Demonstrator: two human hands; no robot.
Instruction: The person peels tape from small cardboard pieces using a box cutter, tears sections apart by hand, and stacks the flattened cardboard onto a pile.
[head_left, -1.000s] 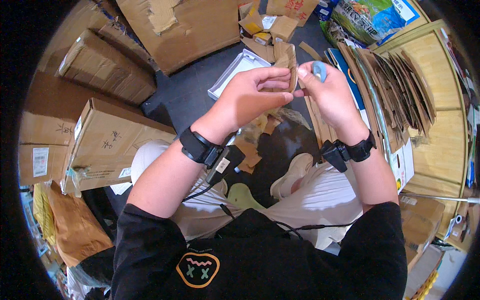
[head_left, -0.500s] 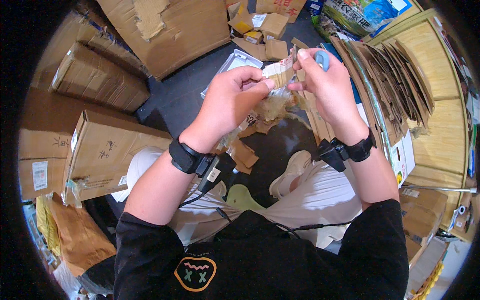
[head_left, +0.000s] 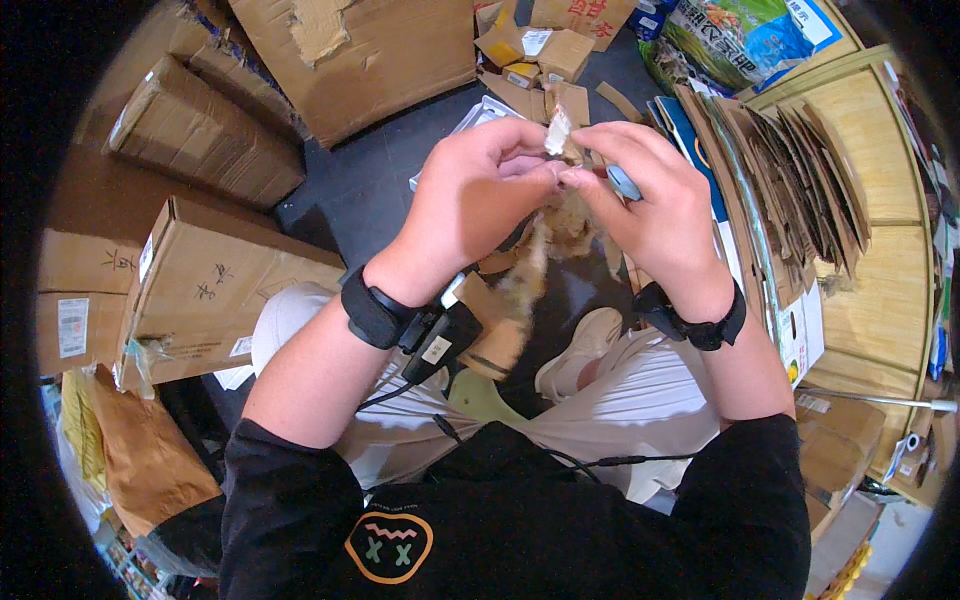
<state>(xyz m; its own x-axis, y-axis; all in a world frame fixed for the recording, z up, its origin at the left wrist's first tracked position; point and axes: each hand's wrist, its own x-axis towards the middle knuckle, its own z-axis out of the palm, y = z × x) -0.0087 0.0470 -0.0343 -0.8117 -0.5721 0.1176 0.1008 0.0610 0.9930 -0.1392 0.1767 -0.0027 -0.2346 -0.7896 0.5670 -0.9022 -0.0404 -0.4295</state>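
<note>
Both hands have drawn nearer; left hand [head_left: 478, 195] and right hand [head_left: 655, 205] pinch a torn cardboard strip [head_left: 556, 135] between them, far centre; light, limp, tears easily; best held near its edges.

Sealed cartons [head_left: 215, 290] stand at left. Flattened cardboard [head_left: 790, 170] leans at right. A brown bag [head_left: 140, 450] sits lower left.

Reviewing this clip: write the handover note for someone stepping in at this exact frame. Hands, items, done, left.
Left hand: fingers pinch a strip of brown tape with a torn cardboard scrap, held up at chest height.
Right hand: pinches the same strip from the other side and also holds a small blue-grey cutter.
Flattened cardboard stack stands at the right; closed boxes at the left.
Done: scrap partly torn loose.
Left: strip not yet separated, both hands engaged.
</note>
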